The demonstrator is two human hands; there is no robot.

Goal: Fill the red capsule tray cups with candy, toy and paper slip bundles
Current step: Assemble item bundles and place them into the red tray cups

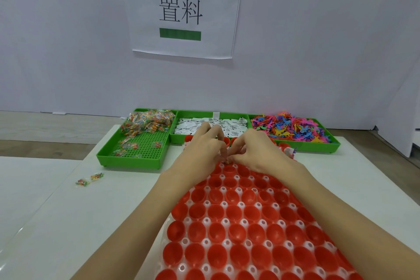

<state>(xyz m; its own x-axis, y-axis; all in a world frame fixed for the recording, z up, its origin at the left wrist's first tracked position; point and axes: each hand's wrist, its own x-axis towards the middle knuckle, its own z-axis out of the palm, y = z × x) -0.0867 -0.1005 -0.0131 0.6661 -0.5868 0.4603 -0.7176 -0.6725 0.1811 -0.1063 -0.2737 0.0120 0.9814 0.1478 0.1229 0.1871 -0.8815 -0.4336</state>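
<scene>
A: Head view: left hand point(200, 150) and right hand point(256, 152) meet over the far rows of the red capsule tray point(238, 229). Fingers of both curl in and pinch one small bundle point(226, 161) between them, right at a cup mouth.

B: Supplies?

A: Three green trays just beyond the hands. Candy packets point(145, 123) beyond the left hand, paper slips point(211, 126) straight ahead, coloured toy figures point(293, 128) beyond the right hand.

B: Cups near the wrists?

A: Bare red, nothing showing inside. Two loose candy packets point(89, 179) on the desk point(79, 223), well left of the left forearm.
</scene>
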